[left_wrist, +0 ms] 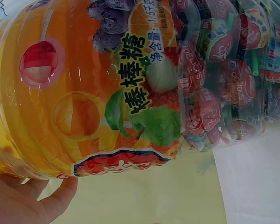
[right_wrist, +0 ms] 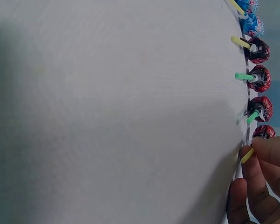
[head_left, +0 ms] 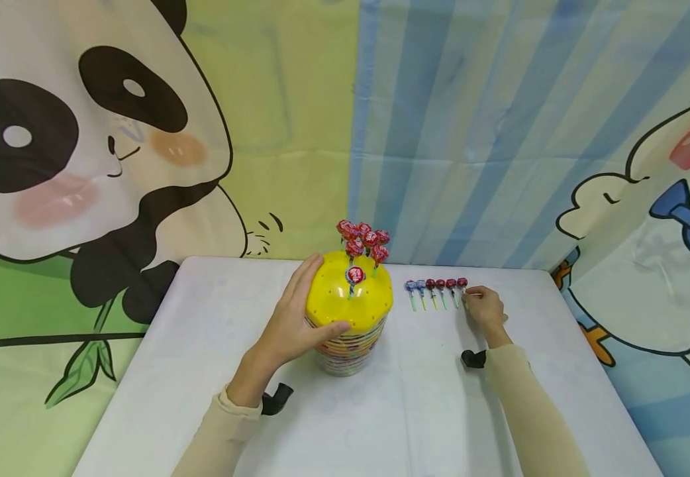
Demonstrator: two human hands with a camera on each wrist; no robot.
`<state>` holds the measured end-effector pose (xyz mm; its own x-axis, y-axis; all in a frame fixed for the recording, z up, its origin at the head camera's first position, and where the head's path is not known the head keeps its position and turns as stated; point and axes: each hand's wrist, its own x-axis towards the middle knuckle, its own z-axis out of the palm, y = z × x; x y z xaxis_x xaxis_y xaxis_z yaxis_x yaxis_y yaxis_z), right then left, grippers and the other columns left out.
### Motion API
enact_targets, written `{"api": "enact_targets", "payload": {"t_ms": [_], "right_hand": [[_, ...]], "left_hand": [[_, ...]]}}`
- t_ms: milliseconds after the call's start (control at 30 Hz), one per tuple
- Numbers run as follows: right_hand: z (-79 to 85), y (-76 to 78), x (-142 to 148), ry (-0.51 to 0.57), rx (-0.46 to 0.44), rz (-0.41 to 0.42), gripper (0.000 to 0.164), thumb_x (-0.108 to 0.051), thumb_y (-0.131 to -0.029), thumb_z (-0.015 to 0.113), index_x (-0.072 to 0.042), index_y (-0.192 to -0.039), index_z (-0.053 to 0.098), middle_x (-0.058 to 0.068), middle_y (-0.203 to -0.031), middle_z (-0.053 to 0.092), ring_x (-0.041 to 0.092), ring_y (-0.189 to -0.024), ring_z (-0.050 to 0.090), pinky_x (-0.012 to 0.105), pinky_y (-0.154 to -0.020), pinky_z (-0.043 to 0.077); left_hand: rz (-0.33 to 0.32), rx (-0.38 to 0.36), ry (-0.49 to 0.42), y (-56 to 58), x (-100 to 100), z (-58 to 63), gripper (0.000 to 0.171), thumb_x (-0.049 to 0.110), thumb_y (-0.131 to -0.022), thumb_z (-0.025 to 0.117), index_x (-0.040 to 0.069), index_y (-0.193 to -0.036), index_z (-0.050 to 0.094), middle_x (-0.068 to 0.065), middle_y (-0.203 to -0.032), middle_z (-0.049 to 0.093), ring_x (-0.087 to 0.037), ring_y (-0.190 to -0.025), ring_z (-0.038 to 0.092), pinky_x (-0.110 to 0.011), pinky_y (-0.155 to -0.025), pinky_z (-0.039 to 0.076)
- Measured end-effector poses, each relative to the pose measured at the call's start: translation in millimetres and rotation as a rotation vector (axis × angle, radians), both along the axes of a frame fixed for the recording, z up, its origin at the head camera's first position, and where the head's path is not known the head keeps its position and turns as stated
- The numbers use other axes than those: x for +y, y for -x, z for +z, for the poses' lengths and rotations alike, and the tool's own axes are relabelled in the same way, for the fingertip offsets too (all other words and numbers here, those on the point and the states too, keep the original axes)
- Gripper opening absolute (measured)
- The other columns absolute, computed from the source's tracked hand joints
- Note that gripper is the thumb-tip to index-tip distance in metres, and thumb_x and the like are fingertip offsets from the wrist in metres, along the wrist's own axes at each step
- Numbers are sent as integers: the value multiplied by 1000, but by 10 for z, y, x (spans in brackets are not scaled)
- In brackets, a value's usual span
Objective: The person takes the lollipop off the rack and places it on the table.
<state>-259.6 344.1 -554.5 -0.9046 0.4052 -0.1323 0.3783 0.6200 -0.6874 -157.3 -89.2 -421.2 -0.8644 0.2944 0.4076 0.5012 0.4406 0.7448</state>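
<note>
A clear plastic candy jar (head_left: 351, 344) with a yellow lid (head_left: 330, 298) stands on the table. My left hand (head_left: 294, 321) grips it around the lid, thumb on the near side and fingers along the left. Several red-wrapped lollipops (head_left: 353, 248) stand upright in holes in the lid; one lollipop (head_left: 355, 275) is in front of them. In the left wrist view the jar's orange label (left_wrist: 93, 93) and the wrapped candies (left_wrist: 224, 70) inside fill much of the picture. My right hand (head_left: 485, 308) pinches the yellow stick (right_wrist: 247, 155) of the rightmost lollipop (right_wrist: 264, 131), whose dark red head lies at the row's end.
To the left of that lollipop lie more in a row: dark red lollipops (right_wrist: 259, 78) and two blue ones (right_wrist: 252, 25), sticks towards me. The white table (head_left: 428, 411) reaches back to a printed cloth backdrop (head_left: 297, 132) with a panda. Black wrist cameras (head_left: 277, 399) sit under both sleeves.
</note>
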Motion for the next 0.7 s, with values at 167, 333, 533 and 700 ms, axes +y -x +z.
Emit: {"api": "enact_targets", "payload": {"t_ms": [167,333,533,700], "right_hand": [[11,-5,-6,-14,3,13,32,-29,-100,60,-7,-122,68,19,-112,68,42,-110,54,73,-100,18],[1,-17,-13,-33,24,25,30,-27,-100,61,-6,-119,69,20,-111,68,42,-107,56,74,-100,17],[-19,-15,0,-66,42,53,29,-26,-99,61,-5,-118,69,20,-110,69,42,-103,57,73,-99,19],[-12,-10,-4,-80,36,68,31,-26,-99,60,-4,-119,67,21,-111,68,43,-104,57,74,-98,20]], "left_hand": [[-1,-4,0,-7,2,10,107,56,-77,80,30,-160,19,8,-164,16,-26,-141,34,-53,-101,45],[0,-10,1,-14,2,6,106,58,-77,79,30,-160,19,9,-164,15,-27,-142,33,-52,-101,45],[2,-14,5,-17,4,0,106,58,-77,78,31,-160,19,9,-164,15,-27,-141,34,-52,-100,46],[3,-11,5,-15,-1,4,106,57,-78,79,29,-161,19,9,-164,14,-28,-141,34,-52,-100,46]]}}
